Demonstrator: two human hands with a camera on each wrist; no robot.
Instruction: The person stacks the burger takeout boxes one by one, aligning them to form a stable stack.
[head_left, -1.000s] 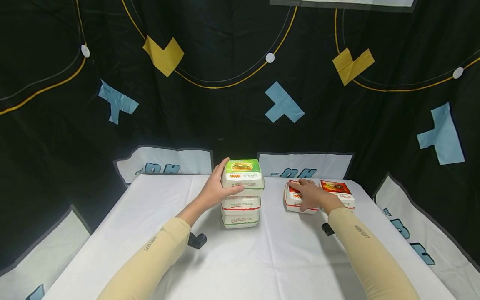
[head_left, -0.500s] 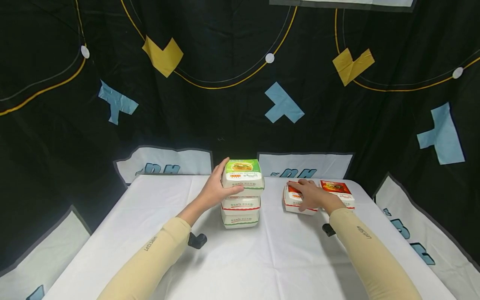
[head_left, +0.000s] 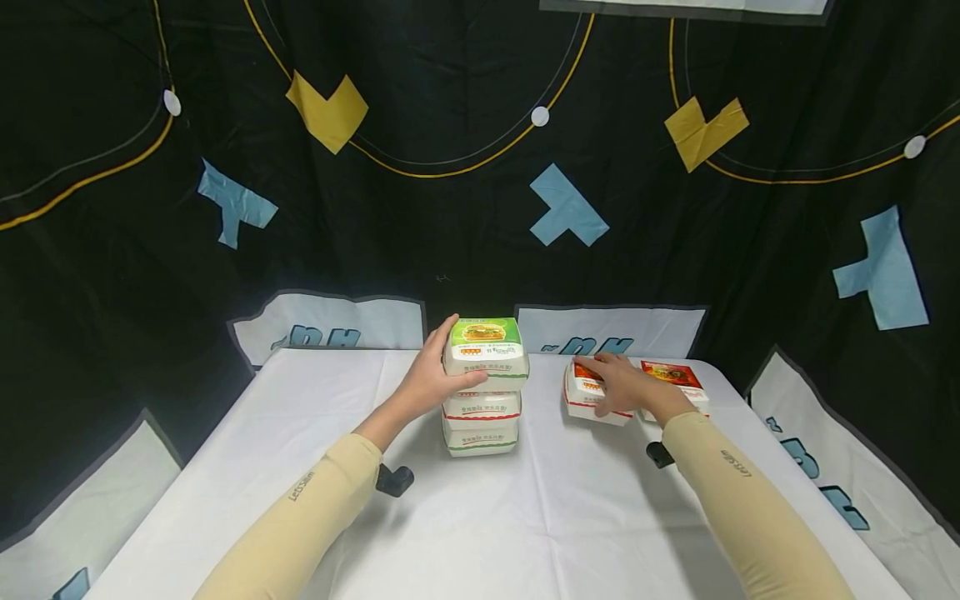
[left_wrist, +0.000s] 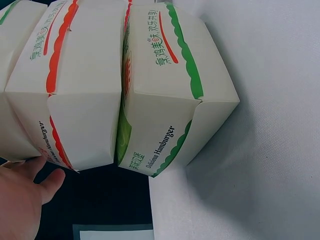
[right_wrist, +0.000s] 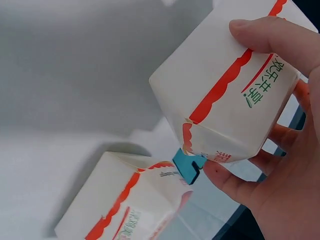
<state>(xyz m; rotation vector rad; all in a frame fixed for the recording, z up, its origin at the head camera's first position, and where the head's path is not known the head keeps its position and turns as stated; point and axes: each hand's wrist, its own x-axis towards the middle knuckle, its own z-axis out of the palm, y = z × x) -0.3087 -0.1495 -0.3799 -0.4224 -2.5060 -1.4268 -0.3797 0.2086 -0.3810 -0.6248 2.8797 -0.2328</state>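
Observation:
In the head view a stack of three white hamburger boxes stands mid-table. My left hand [head_left: 437,371] grips the top one, a green-topped hamburger box [head_left: 486,354], thumb on its front. Beneath it are a red-striped box [left_wrist: 82,65] and, at the bottom, a green-striped box [left_wrist: 165,85]. To the right, my right hand [head_left: 626,387] holds a red-topped hamburger box [head_left: 588,396] from above. In the right wrist view the thumb lies across that box's front, the other fingers on its far side. Another red-topped box [head_left: 678,379] sits just right of it, partly behind the wrist.
A white cloth covers the table [head_left: 480,533], its back edge just behind the boxes. A black curtain [head_left: 420,242] hangs beyond, with tape pieces and cords. Small black devices [head_left: 395,482] sit below the wrists.
My right hand has shifted the held red-topped box slightly left and up in the head view, away from its neighbour. The left hand and the stack look unmoved.

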